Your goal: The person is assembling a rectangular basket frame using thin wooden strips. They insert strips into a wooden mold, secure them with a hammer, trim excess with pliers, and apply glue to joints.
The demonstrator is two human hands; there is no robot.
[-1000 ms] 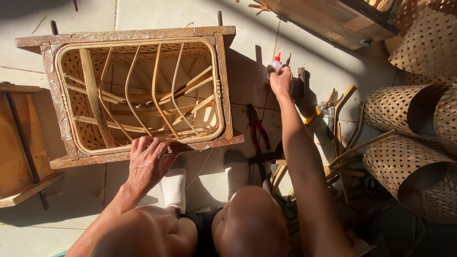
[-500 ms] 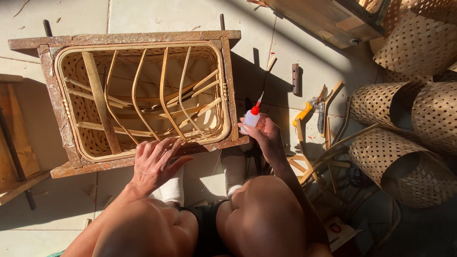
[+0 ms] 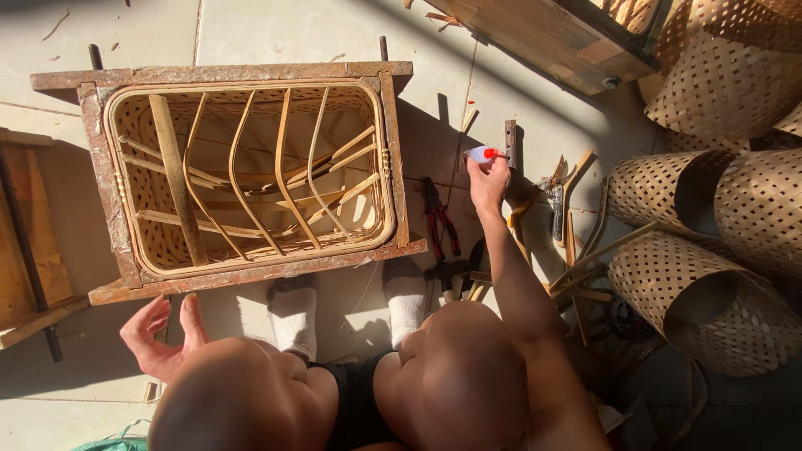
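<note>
Reaching out over the floor, the right hand (image 3: 489,179) is being closed around a small bottle (image 3: 482,154) with a red tip, held just beside a short wooden block (image 3: 510,144) and right of the basket (image 3: 251,175) in its wooden frame (image 3: 251,73). The left hand (image 3: 159,334) is being held open and empty beside the left knee, below the frame.

Bare floor (image 3: 535,108) between wooden frame (image 3: 393,159) and woven baskets (image 3: 668,188).
</note>
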